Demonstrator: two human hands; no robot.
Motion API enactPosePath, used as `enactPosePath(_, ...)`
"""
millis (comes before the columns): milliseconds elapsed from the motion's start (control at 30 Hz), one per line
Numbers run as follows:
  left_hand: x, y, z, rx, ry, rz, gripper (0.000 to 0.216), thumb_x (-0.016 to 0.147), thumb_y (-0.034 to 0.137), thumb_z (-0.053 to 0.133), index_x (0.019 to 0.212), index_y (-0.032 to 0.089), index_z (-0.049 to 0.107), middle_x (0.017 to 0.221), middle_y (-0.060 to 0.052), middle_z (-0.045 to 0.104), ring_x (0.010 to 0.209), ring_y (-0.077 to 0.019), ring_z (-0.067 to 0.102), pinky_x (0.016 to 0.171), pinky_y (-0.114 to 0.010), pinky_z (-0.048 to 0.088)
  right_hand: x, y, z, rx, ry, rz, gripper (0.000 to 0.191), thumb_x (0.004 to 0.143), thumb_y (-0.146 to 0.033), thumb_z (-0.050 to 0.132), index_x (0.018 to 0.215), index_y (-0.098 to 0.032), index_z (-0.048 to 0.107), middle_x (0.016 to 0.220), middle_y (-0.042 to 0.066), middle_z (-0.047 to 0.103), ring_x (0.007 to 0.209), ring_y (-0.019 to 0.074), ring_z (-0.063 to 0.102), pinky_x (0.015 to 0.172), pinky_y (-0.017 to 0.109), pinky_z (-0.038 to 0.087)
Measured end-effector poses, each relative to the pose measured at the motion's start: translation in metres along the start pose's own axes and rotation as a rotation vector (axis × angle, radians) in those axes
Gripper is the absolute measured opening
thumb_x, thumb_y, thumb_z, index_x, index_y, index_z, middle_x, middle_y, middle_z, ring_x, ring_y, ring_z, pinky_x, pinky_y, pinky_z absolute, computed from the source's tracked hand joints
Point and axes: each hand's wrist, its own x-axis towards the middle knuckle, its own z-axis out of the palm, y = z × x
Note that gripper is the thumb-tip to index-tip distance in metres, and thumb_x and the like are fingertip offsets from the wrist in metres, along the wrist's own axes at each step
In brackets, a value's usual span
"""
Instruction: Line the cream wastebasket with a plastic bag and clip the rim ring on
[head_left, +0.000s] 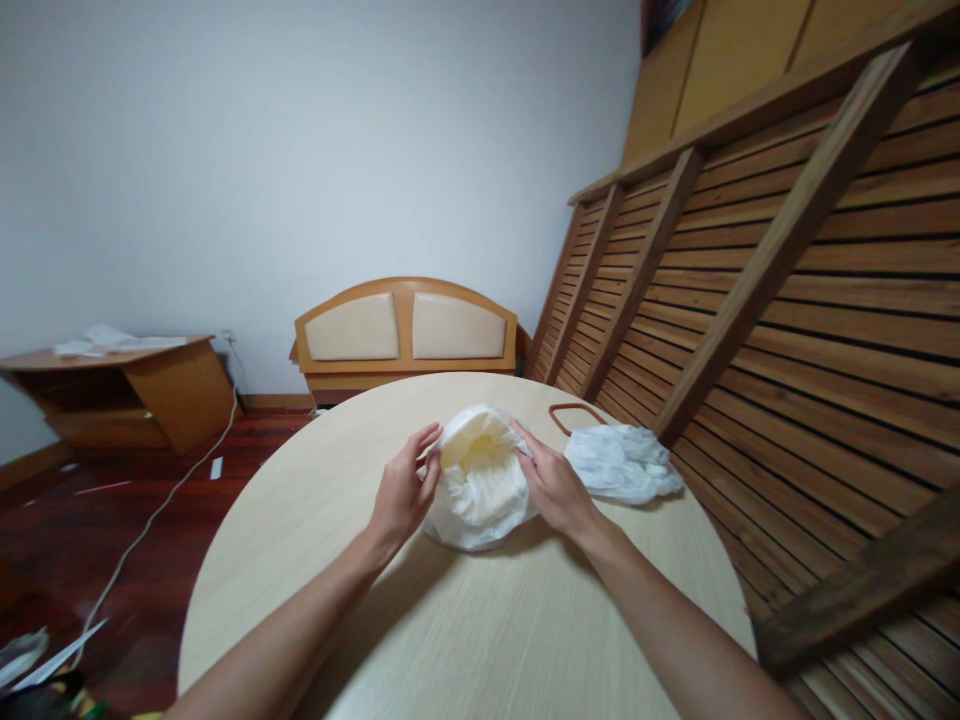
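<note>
A bunched white plastic bag [480,480] sits near the middle of a round pale wooden table [465,620], its mouth gathered open with something pale yellow inside. My left hand [401,490] grips the bag's left edge, fingers pinched on the plastic. My right hand [555,485] holds the right edge, fingers curled over the rim. A second crumpled white bag [622,462] lies just to the right, untouched. A brown rubber band [576,417] lies behind it on the table.
A slatted wooden bed frame [787,280] leans along the right, close to the table's edge. A wooden headboard [405,335] stands against the far wall. A low wooden desk [120,390] with papers is at left. A white cable [150,520] runs across the dark floor.
</note>
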Motion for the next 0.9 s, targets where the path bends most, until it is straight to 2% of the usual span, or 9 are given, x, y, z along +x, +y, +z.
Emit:
enactPosePath(100,-0.002,0.011,-0.004,0.188,0.028,0.178,0.043,0.089,0.026,0.056,0.131,0.018,0.053,0.138,-0.015,0.059,0.127,-0.0283,0.058,0.106,-0.049,0.051,-0.001,-0.005,0.001,-0.048,-0.009,0.025,0.056,0.097,-0.022,0.036,0.153,-0.016,0.036,0.147,0.012,0.052,0.137,0.0250,0.049,0.116,0.048,0.040)
enactPosePath(167,-0.003,0.017,-0.006,0.267,0.045,0.258,0.048,0.088,0.027,0.060,0.134,0.019,0.051,0.140,-0.015,0.056,0.130,-0.0285,0.053,0.108,-0.049,0.048,-0.002,-0.008,0.002,-0.074,-0.027,0.016,0.059,0.096,-0.020,0.036,0.154,-0.015,0.033,0.148,0.013,0.051,0.137,0.0257,0.049,0.114,0.049,0.041)
enactPosePath(233,-0.003,0.020,-0.006,0.293,0.057,0.266,0.048,0.090,0.030,0.061,0.135,0.021,0.050,0.134,-0.013,0.058,0.119,-0.0250,0.060,0.097,-0.042,0.056,-0.004,-0.012,0.002,-0.091,-0.044,-0.009,0.060,0.095,-0.018,0.037,0.155,-0.016,0.032,0.149,0.013,0.049,0.137,0.0256,0.049,0.114,0.048,0.042)
enactPosePath(300,-0.003,0.019,-0.005,0.296,0.058,0.245,0.039,0.093,0.030,0.058,0.131,0.022,0.053,0.122,-0.010,0.063,0.098,-0.0192,0.067,0.082,-0.033,0.060,-0.005,-0.014,0.002,-0.093,-0.061,-0.045,0.060,0.094,-0.016,0.038,0.154,-0.016,0.034,0.151,0.013,0.048,0.138,0.0249,0.047,0.115,0.048,0.041)
enactPosePath(433,0.000,0.011,-0.005,0.281,0.020,0.215,0.019,0.096,0.026,0.053,0.112,0.021,0.063,0.098,-0.004,0.069,0.072,-0.0124,0.065,0.065,-0.024,0.058,-0.005,-0.015,0.000,-0.057,-0.085,-0.122,0.060,0.092,-0.013,0.040,0.152,-0.018,0.037,0.151,0.012,0.049,0.140,0.0223,0.046,0.117,0.047,0.037)
enactPosePath(600,0.006,0.006,-0.011,0.270,0.044,0.182,0.019,0.095,0.027,0.052,0.108,0.020,0.065,0.094,-0.003,0.070,0.068,-0.0114,0.065,0.061,-0.022,0.059,-0.003,-0.013,-0.002,-0.002,-0.034,-0.151,0.054,0.098,-0.022,0.043,0.152,-0.024,0.035,0.150,0.010,0.049,0.139,0.0219,0.046,0.117,0.047,0.038)
enactPosePath(733,0.009,0.006,-0.015,0.261,0.068,0.154,0.020,0.095,0.029,0.052,0.106,0.019,0.067,0.093,-0.003,0.070,0.070,-0.0120,0.066,0.060,-0.022,0.059,-0.002,-0.013,-0.008,-0.104,0.065,-0.361,0.064,0.097,-0.029,0.051,0.155,-0.026,0.025,0.154,0.012,0.043,0.142,0.0249,0.039,0.117,0.051,0.036)
enactPosePath(833,0.010,0.007,-0.016,0.244,0.073,0.143,0.021,0.095,0.029,0.052,0.106,0.019,0.067,0.092,-0.003,0.071,0.069,-0.0120,0.066,0.059,-0.021,0.058,-0.003,-0.019,-0.013,-0.192,0.045,-0.561,0.063,0.093,-0.031,0.059,0.151,-0.028,0.035,0.153,0.011,0.042,0.143,0.0267,0.036,0.116,0.051,0.036)
enactPosePath(900,0.011,0.007,-0.017,0.229,0.075,0.137,0.022,0.094,0.030,0.053,0.106,0.019,0.068,0.092,-0.004,0.071,0.069,-0.0122,0.066,0.058,-0.021,0.058,-0.005,-0.023,-0.014,-0.253,-0.024,-0.602,0.054,0.090,-0.036,0.064,0.142,-0.029,0.050,0.155,0.009,0.040,0.145,0.0292,0.032,0.115,0.052,0.035)
